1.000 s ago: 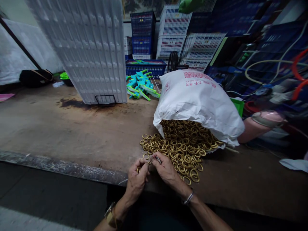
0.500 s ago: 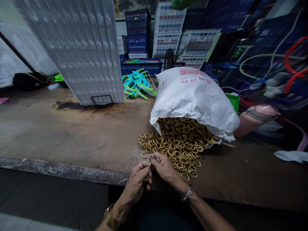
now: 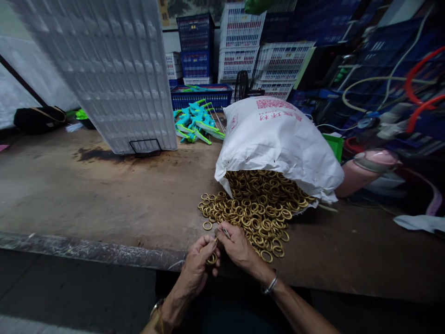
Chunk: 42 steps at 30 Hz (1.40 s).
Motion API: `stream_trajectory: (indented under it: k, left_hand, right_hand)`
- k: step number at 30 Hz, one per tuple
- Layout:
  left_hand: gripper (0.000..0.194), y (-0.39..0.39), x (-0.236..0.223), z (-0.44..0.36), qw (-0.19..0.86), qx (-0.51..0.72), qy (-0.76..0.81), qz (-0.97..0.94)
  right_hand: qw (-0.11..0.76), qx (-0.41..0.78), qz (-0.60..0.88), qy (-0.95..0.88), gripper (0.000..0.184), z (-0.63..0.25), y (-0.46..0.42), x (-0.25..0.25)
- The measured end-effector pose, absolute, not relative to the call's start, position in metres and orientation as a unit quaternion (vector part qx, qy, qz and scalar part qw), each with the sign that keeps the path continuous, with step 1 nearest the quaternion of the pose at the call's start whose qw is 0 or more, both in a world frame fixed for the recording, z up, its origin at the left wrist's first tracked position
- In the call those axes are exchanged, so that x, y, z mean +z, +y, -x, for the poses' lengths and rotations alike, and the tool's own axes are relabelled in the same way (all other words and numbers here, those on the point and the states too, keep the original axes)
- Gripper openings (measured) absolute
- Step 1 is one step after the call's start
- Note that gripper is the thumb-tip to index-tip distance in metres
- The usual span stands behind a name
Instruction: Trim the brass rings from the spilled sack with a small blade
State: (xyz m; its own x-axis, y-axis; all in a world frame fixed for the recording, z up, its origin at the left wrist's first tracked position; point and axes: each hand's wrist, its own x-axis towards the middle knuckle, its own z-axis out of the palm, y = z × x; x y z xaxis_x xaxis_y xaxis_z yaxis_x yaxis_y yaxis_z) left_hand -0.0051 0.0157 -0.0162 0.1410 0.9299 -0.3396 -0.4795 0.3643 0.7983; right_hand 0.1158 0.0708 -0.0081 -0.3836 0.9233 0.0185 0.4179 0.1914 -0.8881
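Brass-coloured rings (image 3: 259,218) spill in a heap from the mouth of a white woven sack (image 3: 278,139) lying on its side. Just in front of the heap, my left hand (image 3: 200,262) is closed on brass rings (image 3: 211,259), one of them showing below the fingertips. My right hand (image 3: 238,246) meets it at the fingertips, pinching a small metal tool (image 3: 225,232) whose kind I cannot make out. The fingers hide most of the spot where the hands meet. A single loose ring (image 3: 207,226) lies on the table close to both hands.
A translucent ribbed panel (image 3: 104,79) stands upright at the left in a black wire stand (image 3: 145,147). Turquoise and green plastic pieces (image 3: 196,121) are piled behind. A pink bottle (image 3: 365,171) leans by the sack. Stacked crates (image 3: 239,60) fill the back; hoses hang right.
The view has shifted slightly, so the scene slides left. My left hand has turned a little, exposing a ring below its fingers. The right hand keeps its pinch beside it.
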Motion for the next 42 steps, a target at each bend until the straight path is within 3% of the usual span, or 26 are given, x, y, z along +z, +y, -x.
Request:
stream_trajectory:
  k: [6, 11, 17, 33, 38, 42]
  left_hand:
    - [0.021, 0.013, -0.016, 0.007, 0.703, 0.499, 0.426, -0.274]
    - [0.018, 0.014, -0.014, 0.009, 0.692, 0.526, 0.411, -0.276]
    - [0.02, 0.014, -0.016, 0.01, 0.677, 0.535, 0.405, -0.303]
    - [0.024, 0.011, -0.021, 0.013, 0.665, 0.529, 0.423, -0.315]
    - [0.022, 0.001, -0.002, 0.017, 0.725, 0.498, 0.375, -0.292]
    - [0.024, 0.002, 0.009, 0.023, 0.76, 0.529, 0.328, -0.187]
  right_hand:
    - [0.29, 0.397, 0.472, -0.732, 0.028, -0.117, 0.069, -0.004]
    - [0.252, 0.3, 0.502, -0.771, 0.014, -0.124, 0.067, -0.006]
    - [0.156, 0.235, 0.471, -0.836, 0.028, -0.124, 0.054, -0.008]
    - [0.078, 0.22, 0.48, -0.845, 0.023, -0.118, 0.058, -0.008]
    - [0.038, 0.185, 0.525, -0.83, 0.024, -0.121, 0.062, -0.004]
    - [0.062, 0.177, 0.524, -0.831, 0.027, -0.115, 0.066, -0.001]
